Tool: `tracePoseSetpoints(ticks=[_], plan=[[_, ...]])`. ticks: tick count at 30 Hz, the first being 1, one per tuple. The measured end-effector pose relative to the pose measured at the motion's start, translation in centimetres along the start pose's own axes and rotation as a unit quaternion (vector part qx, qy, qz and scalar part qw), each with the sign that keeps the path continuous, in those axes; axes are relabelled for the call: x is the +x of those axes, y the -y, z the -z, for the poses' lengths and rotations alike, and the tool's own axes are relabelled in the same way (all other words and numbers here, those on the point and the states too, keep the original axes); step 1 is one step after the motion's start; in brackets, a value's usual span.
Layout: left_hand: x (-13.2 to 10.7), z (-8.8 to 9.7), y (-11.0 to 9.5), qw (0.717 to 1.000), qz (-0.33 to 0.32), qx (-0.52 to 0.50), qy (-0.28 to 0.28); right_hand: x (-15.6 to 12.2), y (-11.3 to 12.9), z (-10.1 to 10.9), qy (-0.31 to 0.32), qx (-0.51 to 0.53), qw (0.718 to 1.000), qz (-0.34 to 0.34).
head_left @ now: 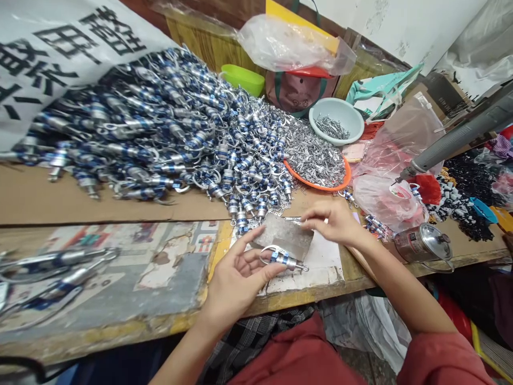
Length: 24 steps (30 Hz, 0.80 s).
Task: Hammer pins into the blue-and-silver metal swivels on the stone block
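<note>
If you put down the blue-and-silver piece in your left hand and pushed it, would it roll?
The piece might roll, as its body looks round, but its loop would probably stop it. Its shiny surface may feel slippery.

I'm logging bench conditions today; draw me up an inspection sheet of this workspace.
Surface: worn wooden table, partly covered with cardboard and paper.
Job's things: blue-and-silver piece held by a hand; grey metal block beyond it; large pile of similar pieces; orange tray of small metal parts.
Clutter: plastic bags, lidded metal cup, green bowl.
Hands: left hand grips the piece; right hand is at the block's far right corner, its grip unclear.
Cables: dark curved strip at lower left, possibly one; cannot tell.
Surroundings: grey pen-shaped tool at right, tip downward; pale wall behind.
</note>
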State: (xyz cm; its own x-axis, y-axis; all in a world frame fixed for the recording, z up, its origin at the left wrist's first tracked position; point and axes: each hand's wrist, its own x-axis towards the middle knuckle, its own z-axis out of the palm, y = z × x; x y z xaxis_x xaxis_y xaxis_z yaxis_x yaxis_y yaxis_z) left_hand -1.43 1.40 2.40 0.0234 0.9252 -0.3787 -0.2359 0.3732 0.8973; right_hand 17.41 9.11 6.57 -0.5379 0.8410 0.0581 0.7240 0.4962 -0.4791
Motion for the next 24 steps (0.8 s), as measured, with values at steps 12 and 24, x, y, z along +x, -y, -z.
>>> tracePoseSetpoints(ticks=[12, 24], plan=[[0.3, 0.2, 0.7, 1.0, -0.018, -0.019, 0.008, -2.1, 2.0, -4.0, -0.152, -0.123, 0.922, 0.333], [0.3, 0.5, 1.0, 0.998, -0.042, 0.041, -0.006, -2.8, 3.6, -3.2, -0.146, -0.26, 0.875, 0.381]])
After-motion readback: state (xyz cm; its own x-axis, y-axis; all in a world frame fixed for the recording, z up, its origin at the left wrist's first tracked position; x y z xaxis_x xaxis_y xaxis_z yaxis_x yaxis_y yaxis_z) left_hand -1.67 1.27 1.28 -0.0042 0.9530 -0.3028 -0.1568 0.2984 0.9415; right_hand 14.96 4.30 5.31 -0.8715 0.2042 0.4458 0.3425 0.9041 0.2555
